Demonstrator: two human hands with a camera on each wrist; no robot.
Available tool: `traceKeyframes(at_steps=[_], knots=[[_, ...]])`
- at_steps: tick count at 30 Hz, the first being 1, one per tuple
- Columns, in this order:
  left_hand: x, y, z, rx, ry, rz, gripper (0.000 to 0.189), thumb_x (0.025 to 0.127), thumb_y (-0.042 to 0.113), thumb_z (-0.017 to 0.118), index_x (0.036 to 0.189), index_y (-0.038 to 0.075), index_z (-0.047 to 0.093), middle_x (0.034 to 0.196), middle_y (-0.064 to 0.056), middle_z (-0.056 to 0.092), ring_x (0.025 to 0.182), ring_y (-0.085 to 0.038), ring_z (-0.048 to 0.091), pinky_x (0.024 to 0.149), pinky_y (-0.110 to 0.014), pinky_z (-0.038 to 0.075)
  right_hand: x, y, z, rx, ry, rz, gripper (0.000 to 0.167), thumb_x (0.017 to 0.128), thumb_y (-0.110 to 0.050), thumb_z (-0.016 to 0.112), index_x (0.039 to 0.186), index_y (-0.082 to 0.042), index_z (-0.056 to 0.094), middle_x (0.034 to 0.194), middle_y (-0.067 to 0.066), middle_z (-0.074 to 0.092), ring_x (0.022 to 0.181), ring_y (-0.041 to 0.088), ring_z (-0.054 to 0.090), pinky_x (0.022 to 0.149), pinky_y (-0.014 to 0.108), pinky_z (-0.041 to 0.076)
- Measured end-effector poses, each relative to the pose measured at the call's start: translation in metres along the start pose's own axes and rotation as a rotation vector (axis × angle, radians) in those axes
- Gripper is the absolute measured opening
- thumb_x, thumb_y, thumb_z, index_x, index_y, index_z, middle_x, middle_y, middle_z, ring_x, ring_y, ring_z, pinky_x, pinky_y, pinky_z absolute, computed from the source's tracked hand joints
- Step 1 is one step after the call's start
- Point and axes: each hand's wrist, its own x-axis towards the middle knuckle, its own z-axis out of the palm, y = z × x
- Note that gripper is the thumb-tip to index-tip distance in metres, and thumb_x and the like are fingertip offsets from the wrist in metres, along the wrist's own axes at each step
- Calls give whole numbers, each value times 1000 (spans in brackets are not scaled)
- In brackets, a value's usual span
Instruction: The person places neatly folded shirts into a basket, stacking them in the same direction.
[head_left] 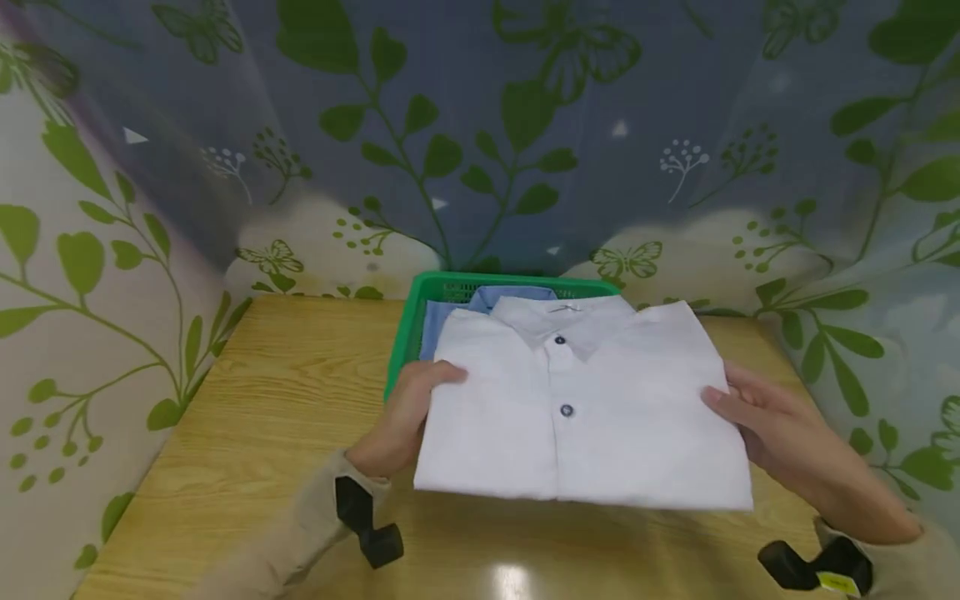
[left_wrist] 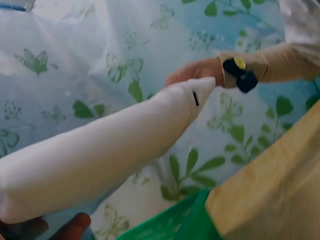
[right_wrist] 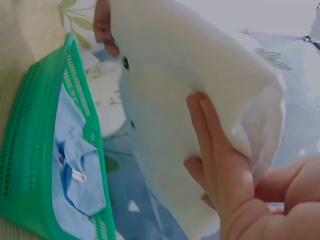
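Observation:
A neatly folded white shirt (head_left: 495, 417) with a collar and dark buttons is held up in front of me, over the near part of a green basket. My left hand (head_left: 411, 408) grips its left edge, thumb on the front. At the opposite edge my right hand (head_left: 783, 429) holds the shirt in the same way, its thumb on the front. In the right wrist view the fingers (right_wrist: 210, 125) of that hand spread along the underside of the cloth. Inside the green basket (head_left: 405, 333) lies a folded blue shirt (right_wrist: 80, 175), partly covered by the white one in the head view.
The basket stands at the back of a wood-grain table (head_left: 285, 433), near the wall side. A curtain or sheet with green leaves and butterflies (head_left: 465, 150) hangs behind the table and along both sides.

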Motion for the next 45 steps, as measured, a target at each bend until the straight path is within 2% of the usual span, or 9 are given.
traceKeyframes(at_steps=[4, 13, 17, 24, 29, 32, 36, 40, 45], knots=[[29, 10, -14, 51, 77, 65, 20, 87, 17, 63, 99, 1, 66, 90, -5, 66, 80, -18, 62, 74, -33, 52, 37, -3, 5, 4, 22, -45, 52, 108, -16, 42, 154, -3, 21, 123, 5, 63, 105, 19, 64, 81, 37, 56], [85, 6, -40, 73, 146, 161, 19, 88, 14, 66, 71, 7, 64, 78, -4, 66, 71, -18, 63, 67, -32, 53, 113, 12, -5, -6, 111, 111, 60, 109, -18, 38, 160, -8, 7, 150, 17, 33, 123, 16, 48, 93, 30, 50], [101, -2, -50, 219, 150, 216, 27, 90, 15, 67, 66, 5, 58, 69, -3, 62, 66, -17, 59, 65, -31, 51, 134, 27, -8, 44, 123, 142, 57, 109, -12, 34, 159, -5, 7, 155, 24, 25, 129, 24, 43, 93, 29, 49], [106, -10, -61, 795, 124, 482, 43, 97, 14, 63, 60, 9, 42, 57, 2, 28, 54, -15, 32, 56, -29, 34, 149, 47, -3, 56, 128, 198, 56, 109, -7, 28, 159, -5, 2, 160, 22, 16, 142, 33, 26, 111, 43, 33], [107, -10, -62, 1103, 97, 662, 52, 95, 8, 64, 52, 10, 35, 55, -4, 35, 59, -24, 41, 79, -39, 41, 154, 51, 1, 65, 153, 239, 59, 108, -5, 28, 159, -8, -2, 163, 21, 9, 145, 37, 19, 116, 53, 21], [108, -10, -61, 1244, 113, 674, 49, 94, 8, 66, 50, 6, 44, 67, -15, 60, 81, -34, 59, 103, -47, 35, 154, 51, 0, 62, 137, 240, 59, 108, -4, 25, 158, -9, -6, 163, 21, 3, 146, 39, 16, 116, 54, 22], [107, -11, -59, 1375, 138, 643, 41, 92, 11, 70, 54, 2, 57, 88, -22, 71, 113, -37, 59, 113, -49, 24, 152, 50, 1, 34, 126, 257, 62, 107, 0, 24, 157, -10, -11, 163, 23, 2, 145, 41, 19, 115, 53, 25], [109, -12, -59, 1420, 139, 616, 36, 89, 11, 72, 58, 2, 58, 75, -16, 68, 116, -37, 57, 115, -50, 19, 150, 48, 2, 16, 146, 263, 68, 102, 7, 24, 157, -11, -12, 161, 26, 9, 139, 41, 28, 113, 52, 27], [113, -15, -62, 1420, 144, 604, 33, 88, 7, 72, 60, 3, 56, 79, -15, 63, 114, -38, 56, 115, -49, 19, 148, 45, 4, 26, 140, 248, 70, 99, 11, 24, 156, -5, -13, 160, 29, 5, 144, 42, 19, 116, 53, 19]])
